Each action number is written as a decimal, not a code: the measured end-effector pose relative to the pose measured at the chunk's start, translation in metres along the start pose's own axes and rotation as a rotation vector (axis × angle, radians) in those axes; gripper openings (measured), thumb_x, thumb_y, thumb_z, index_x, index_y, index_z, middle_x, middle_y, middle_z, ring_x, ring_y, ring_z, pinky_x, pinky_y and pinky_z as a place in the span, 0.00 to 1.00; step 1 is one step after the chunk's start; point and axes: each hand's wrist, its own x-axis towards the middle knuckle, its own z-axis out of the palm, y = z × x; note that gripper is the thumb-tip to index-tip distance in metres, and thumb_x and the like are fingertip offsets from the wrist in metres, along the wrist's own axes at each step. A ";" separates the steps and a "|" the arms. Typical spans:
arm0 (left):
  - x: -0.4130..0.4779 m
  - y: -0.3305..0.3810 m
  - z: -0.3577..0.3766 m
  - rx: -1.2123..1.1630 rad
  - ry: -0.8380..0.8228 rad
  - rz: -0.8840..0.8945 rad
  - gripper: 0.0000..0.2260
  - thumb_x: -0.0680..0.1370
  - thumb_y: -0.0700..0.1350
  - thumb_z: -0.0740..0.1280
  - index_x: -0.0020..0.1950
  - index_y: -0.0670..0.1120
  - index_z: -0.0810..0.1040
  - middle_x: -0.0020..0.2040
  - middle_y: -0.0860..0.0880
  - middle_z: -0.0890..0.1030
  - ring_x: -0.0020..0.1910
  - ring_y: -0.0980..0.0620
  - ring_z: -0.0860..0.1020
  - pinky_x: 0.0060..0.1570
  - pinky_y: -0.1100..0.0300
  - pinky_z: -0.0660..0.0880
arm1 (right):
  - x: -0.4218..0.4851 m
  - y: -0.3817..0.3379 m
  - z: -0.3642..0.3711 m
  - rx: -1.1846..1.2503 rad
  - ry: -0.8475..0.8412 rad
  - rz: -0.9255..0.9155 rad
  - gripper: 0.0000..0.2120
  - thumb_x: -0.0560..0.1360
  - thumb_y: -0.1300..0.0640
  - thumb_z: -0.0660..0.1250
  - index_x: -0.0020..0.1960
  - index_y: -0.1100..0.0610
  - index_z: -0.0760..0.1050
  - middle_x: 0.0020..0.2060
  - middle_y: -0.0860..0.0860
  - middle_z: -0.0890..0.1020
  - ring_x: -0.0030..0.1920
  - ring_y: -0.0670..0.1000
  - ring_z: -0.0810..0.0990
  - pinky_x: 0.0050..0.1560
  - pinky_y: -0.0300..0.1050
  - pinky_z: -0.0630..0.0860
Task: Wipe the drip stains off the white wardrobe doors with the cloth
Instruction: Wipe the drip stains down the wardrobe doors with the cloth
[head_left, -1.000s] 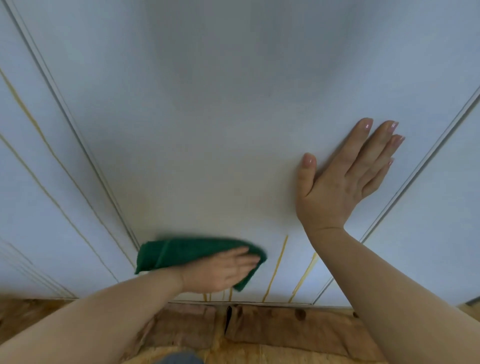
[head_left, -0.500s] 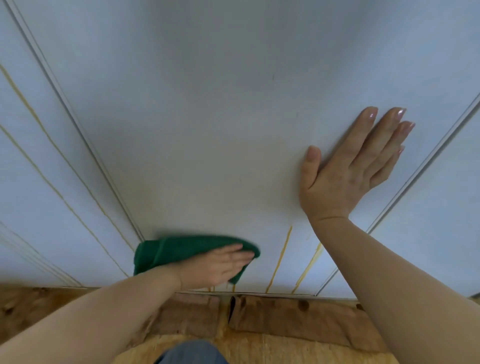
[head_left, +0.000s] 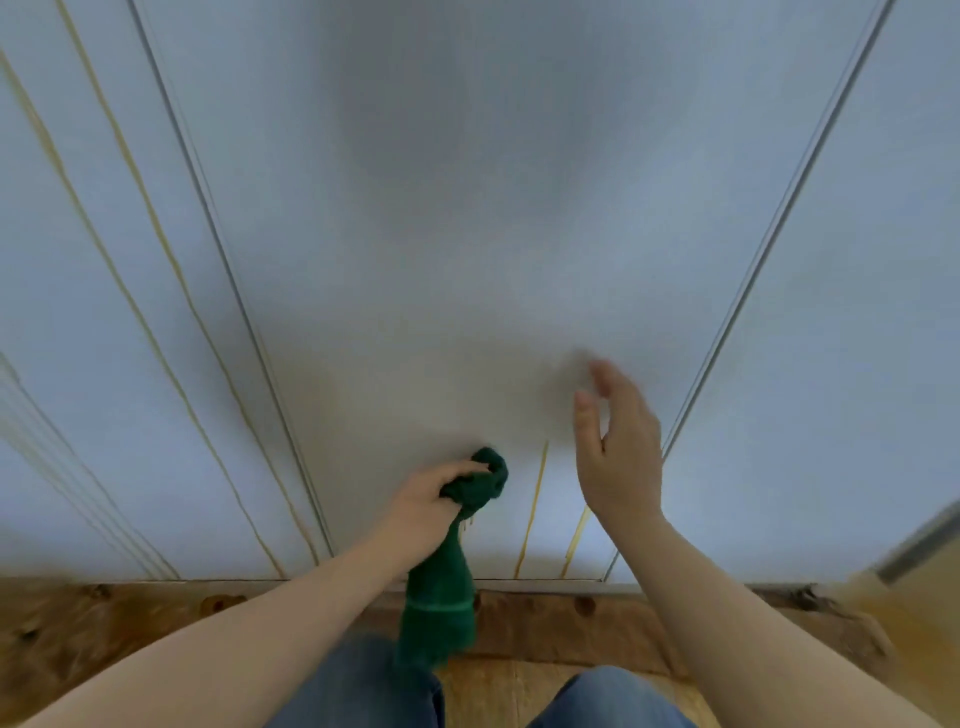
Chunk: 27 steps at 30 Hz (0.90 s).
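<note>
Head view, looking down at the foot of the white wardrobe. Your left hand (head_left: 431, 504) no longer presses the cloth (head_left: 441, 608) flat against the middle door (head_left: 467, 208), as it did a moment ago. Its fingers now curl round a bunched wad of the cloth, low on the door, and the rest hangs down in a long tail towards your jeans (head_left: 363, 686).

Your right hand (head_left: 618, 457), which was braced flat on the door, has come off it. It is blurred with motion, empty, fingers loosely open.

This looks like a pause to regather the cloth, not the end of the job. Two yellow drip stains (head_left: 535, 499) remain just right of the cloth, running to the door's bottom edge. Longer ones streak the left door (head_left: 104, 312).

The doors are smooth, matt panels split by narrow vertical grooves. The cloth is dark green, soft and nubbly, with a paler stitched band. The floor (head_left: 104, 623) is knotty brown wood.
</note>
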 end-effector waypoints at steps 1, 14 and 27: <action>-0.003 0.008 0.003 -0.169 0.015 -0.111 0.20 0.77 0.29 0.57 0.61 0.47 0.76 0.57 0.51 0.77 0.53 0.52 0.74 0.51 0.63 0.73 | -0.012 0.000 -0.002 0.076 -0.129 0.131 0.15 0.81 0.52 0.55 0.61 0.58 0.73 0.54 0.51 0.79 0.59 0.54 0.76 0.53 0.36 0.66; -0.007 0.037 0.010 -0.724 -0.067 -0.460 0.15 0.79 0.37 0.60 0.66 0.43 0.68 0.50 0.40 0.78 0.43 0.43 0.78 0.40 0.53 0.76 | -0.052 0.011 -0.011 0.803 -0.840 1.134 0.19 0.67 0.53 0.70 0.56 0.60 0.76 0.49 0.56 0.84 0.50 0.57 0.82 0.49 0.52 0.79; 0.016 -0.007 -0.017 1.112 0.797 0.891 0.28 0.71 0.43 0.66 0.70 0.49 0.65 0.68 0.44 0.64 0.69 0.40 0.62 0.69 0.40 0.55 | -0.002 0.001 0.026 1.057 -0.257 1.195 0.11 0.77 0.65 0.60 0.59 0.63 0.72 0.53 0.59 0.80 0.51 0.57 0.79 0.45 0.51 0.79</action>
